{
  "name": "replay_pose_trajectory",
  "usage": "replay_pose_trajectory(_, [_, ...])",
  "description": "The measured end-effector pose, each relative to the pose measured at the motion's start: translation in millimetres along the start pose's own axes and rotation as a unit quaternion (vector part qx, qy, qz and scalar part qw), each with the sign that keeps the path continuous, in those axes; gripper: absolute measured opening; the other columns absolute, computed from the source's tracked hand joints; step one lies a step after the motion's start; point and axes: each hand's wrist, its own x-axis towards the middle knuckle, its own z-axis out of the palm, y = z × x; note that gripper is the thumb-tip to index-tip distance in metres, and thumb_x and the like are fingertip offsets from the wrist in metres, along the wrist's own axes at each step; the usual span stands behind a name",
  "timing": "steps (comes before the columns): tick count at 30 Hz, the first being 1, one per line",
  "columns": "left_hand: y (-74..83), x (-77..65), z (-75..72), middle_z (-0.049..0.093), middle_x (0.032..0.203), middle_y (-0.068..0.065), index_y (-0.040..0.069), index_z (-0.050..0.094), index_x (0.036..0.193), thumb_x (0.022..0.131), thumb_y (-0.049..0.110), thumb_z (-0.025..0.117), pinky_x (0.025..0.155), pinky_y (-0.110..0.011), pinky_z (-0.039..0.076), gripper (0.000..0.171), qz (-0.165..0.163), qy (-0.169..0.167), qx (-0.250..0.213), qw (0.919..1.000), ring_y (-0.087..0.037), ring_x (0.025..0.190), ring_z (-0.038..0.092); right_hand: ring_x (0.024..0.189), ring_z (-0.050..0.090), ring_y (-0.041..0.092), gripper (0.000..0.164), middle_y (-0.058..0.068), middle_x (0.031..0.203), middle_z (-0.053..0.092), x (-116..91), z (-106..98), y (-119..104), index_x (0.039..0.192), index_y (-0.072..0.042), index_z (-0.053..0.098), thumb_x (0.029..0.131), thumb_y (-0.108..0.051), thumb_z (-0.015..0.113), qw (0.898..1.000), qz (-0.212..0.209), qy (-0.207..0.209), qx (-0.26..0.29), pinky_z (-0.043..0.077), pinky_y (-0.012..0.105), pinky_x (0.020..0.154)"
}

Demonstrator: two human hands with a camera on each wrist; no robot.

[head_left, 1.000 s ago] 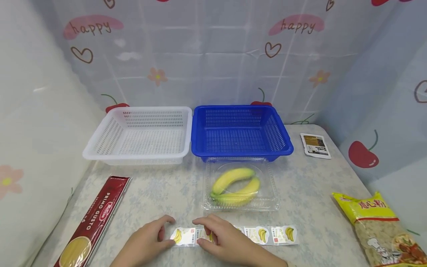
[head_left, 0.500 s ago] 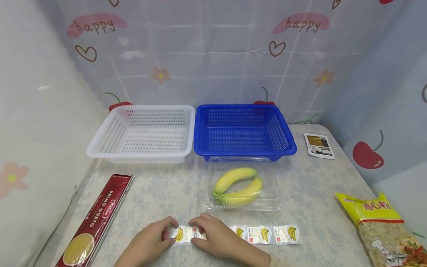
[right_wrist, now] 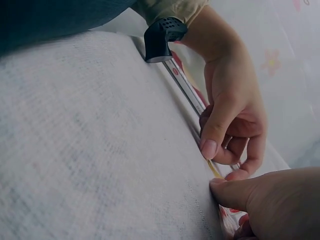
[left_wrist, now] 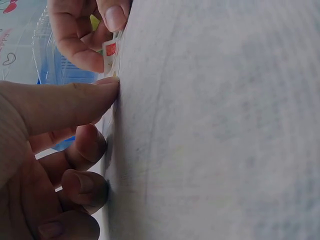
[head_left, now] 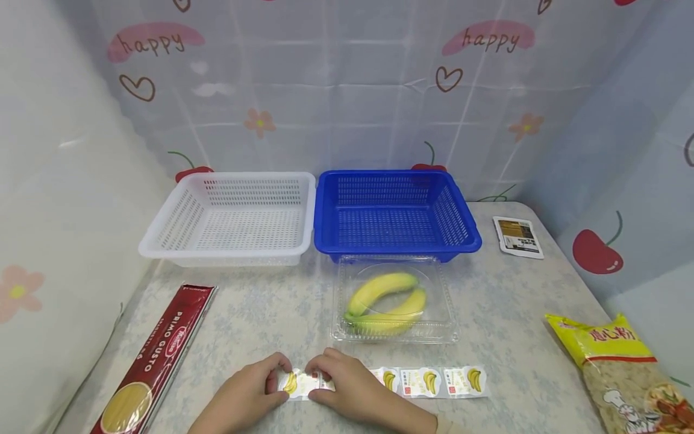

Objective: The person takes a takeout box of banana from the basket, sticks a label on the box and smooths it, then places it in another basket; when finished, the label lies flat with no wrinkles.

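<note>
A strip of banana stickers lies along the table's front, each printed with yellow bananas. My left hand holds its left end between a bent index finger and thumb. Just beside it my right hand grips the strip, thumb and index finger curled at its edges. One banana sticker shows between the two hands; my right hand covers part of the strip. In the left wrist view, the left thumb sits against the strip and the right hand pinches near a red stamp.
Beyond the hands stands a clear plastic box with two bananas inside. White and blue baskets stand behind. A red spaghetti packet lies left, a yellow-topped bag right, a small packet back right.
My right hand has shifted left along the strip, closer to my left hand, uncovering more of the stickers on the right. In the last half second both hands have barely moved.
</note>
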Motion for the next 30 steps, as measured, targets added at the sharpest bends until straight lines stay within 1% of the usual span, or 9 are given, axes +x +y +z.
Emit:
replay_pose_trajectory(4, [-0.5,0.2,0.1,0.05,0.069,0.011,0.024,0.061,0.115,0.083,0.022,0.078,0.047,-0.021,0.035,0.036,-0.001,0.001,0.002,1.0,-0.001,0.054,0.04,0.081,0.05,-0.006,0.026,-0.016,0.098,0.052,-0.1,0.6,-0.4,0.115,-0.028,0.064,0.09,-0.032,0.073,1.0,-0.001,-0.002,0.003,0.047,0.014,0.072])
replay_pose_trajectory(8, [-0.6,0.8,-0.2,0.049,0.069,0.01,0.025,0.06,0.114,0.083,0.022,0.078,0.047,-0.021,0.034,0.036,-0.001,0.001,-0.001,1.0,-0.001,0.054,0.04,0.092,0.055,-0.006,0.024,-0.018,0.104,0.057,-0.3,0.8,-1.5,0.114,-0.028,0.064,0.091,-0.029,0.072,1.0,-0.015,0.005,0.001,0.05,0.016,0.079])
replay_pose_trajectory(10, [-0.2,0.9,-0.7,0.049,0.069,0.01,0.026,0.06,0.113,0.083,0.022,0.078,0.047,-0.021,0.034,0.035,0.0,0.002,-0.001,1.0,0.0,0.054,0.04,0.094,0.056,-0.006,0.023,-0.019,0.105,0.06,-0.4,0.6,-2.2,0.115,-0.027,0.063,0.093,-0.027,0.07,1.0,-0.021,0.007,0.004,0.05,0.017,0.08])
replay_pose_trajectory(14, [0.6,0.7,-1.8,0.048,0.068,0.011,0.027,0.059,0.109,0.083,0.021,0.078,0.047,-0.021,0.033,0.033,0.006,0.003,-0.001,1.0,0.0,0.054,0.039,0.084,0.054,-0.008,0.02,-0.02,0.099,0.062,-0.3,1.0,-4.0,0.116,-0.027,0.063,0.096,-0.026,0.066,1.0,-0.02,0.011,0.017,0.049,0.016,0.076])
replay_pose_trajectory(16, [1.1,0.7,-1.8,0.048,0.068,0.011,0.027,0.058,0.108,0.083,0.02,0.078,0.047,-0.021,0.033,0.033,0.01,0.005,0.002,0.9999,0.0,0.054,0.039,0.074,0.051,-0.009,0.018,-0.019,0.096,0.062,-0.1,1.6,-5.3,0.115,-0.027,0.063,0.097,-0.024,0.065,0.999,-0.013,0.013,0.031,0.047,0.014,0.07])
replay_pose_trajectory(19, [2.1,1.2,-1.5,0.047,0.067,0.011,0.027,0.056,0.107,0.083,0.019,0.078,0.047,-0.021,0.034,0.033,0.015,0.0,0.001,0.9999,0.0,0.053,0.038,0.067,0.048,-0.008,0.015,-0.019,0.094,0.062,0.0,1.3,-6.2,0.111,-0.029,0.065,0.097,-0.024,0.063,0.997,0.01,0.014,0.071,0.046,0.014,0.063])
replay_pose_trajectory(23, [3.4,1.9,-1.2,0.045,0.065,0.011,0.028,0.059,0.105,0.085,0.02,0.076,0.047,-0.021,0.032,0.028,0.014,-0.012,-0.011,0.9998,0.0,0.052,0.035,0.061,0.045,-0.005,0.01,-0.016,0.093,0.061,-0.3,-1.6,-5.8,0.106,-0.028,0.066,0.098,-0.024,0.063,0.99,0.033,0.008,0.135,0.045,0.017,0.056])
replay_pose_trajectory(26, [3.3,1.3,-1.1,0.042,0.064,0.011,0.029,0.063,0.104,0.086,0.024,0.076,0.047,-0.021,0.031,0.023,0.013,-0.017,-0.016,0.9996,0.0,0.052,0.033,0.057,0.043,-0.005,0.008,-0.014,0.092,0.061,-0.3,-2.7,-5.2,0.104,-0.026,0.066,0.098,-0.022,0.062,0.986,0.034,0.009,0.163,0.044,0.017,0.053])
replay_pose_trajectory(30, [2.6,0.0,-0.1,0.041,0.062,0.012,0.029,0.067,0.105,0.087,0.036,0.075,0.045,-0.021,0.03,0.021,0.009,-0.011,-0.009,0.9999,0.0,0.05,0.031,0.054,0.041,-0.004,0.007,-0.011,0.092,0.062,0.0,-3.1,-3.9,0.102,-0.025,0.067,0.098,-0.021,0.063,0.979,0.036,0.015,0.202,0.041,0.017,0.049])
